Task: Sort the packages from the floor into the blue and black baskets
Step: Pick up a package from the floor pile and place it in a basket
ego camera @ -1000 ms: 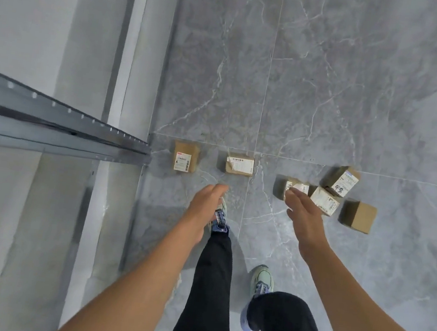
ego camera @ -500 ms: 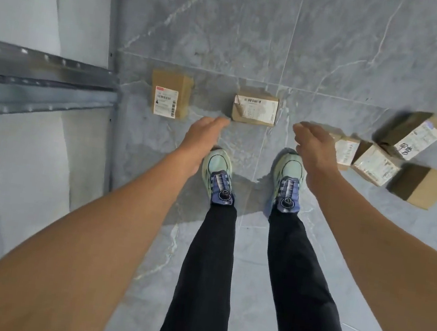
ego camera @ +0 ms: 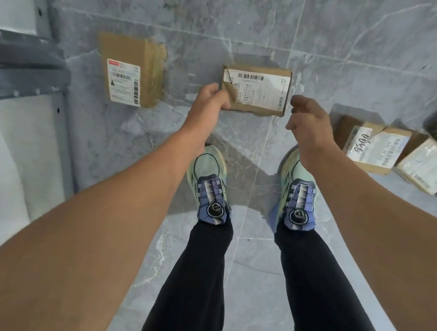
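Pickup step is underway: person is bending over the floor (ego camera: 368, 32), both arms reaching for the middle box (ego camera: 257, 92).

Left to right: metal rack (ego camera: 19, 67) is sitting at far left. Left box (ego camera: 132, 70) is lying flat just beside it, label up, untouched. Left hand (ego camera: 210, 103) is touching the middle box's left edge, fingers curling onto the torn corner; looks like contact more than a full grip, can't tell how firm. Middle box is resting on the floor just ahead of the shoes (ego camera: 209, 186), label up. Right hand (ego camera: 308, 121) is hanging just beside the box's right edge, fingers bent and part open, holding nothing, not touching. Right boxes (ego camera: 397, 152) are clustered further right, touching each other, one cut off by the frame.

Next move probably calls for the right hand closing on the right edge, then lifting with both. Baskets aren't in view, so which basket is unclear. Nothing is blocking the box; torn label could peel under the fingers.
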Demonstrator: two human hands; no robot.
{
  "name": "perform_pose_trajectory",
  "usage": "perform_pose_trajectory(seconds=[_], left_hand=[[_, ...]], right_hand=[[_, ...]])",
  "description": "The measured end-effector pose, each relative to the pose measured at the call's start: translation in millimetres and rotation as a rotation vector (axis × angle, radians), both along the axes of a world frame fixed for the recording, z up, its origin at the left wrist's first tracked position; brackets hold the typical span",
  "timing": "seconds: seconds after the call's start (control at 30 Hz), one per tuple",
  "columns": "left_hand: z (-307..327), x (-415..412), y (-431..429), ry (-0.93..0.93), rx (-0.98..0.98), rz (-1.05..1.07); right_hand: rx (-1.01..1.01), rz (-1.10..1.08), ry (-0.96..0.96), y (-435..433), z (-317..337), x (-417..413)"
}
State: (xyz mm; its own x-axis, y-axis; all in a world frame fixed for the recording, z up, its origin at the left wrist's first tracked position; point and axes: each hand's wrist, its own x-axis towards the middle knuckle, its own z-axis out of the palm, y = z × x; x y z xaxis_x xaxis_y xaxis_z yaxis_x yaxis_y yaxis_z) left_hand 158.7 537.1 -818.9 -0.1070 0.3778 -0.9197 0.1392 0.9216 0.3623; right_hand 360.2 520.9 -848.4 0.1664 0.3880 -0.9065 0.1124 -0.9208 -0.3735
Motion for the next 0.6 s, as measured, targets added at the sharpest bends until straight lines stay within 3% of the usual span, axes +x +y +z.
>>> perform_pose_trajectory(seconds=[0.23, 0.6], left_hand=[[-10.9, -3.4, 2.9, -0.085, 0.058, 0.1], [-41.7, 6.8, 30.8, -0.13, 0.146, 0.223]], right_hand=[[0.108, -0.154, 0.12, 4.7, -1.5, -1.0], [0.212, -0.11, 0.128, 36.5, -22.6, -6.3]])
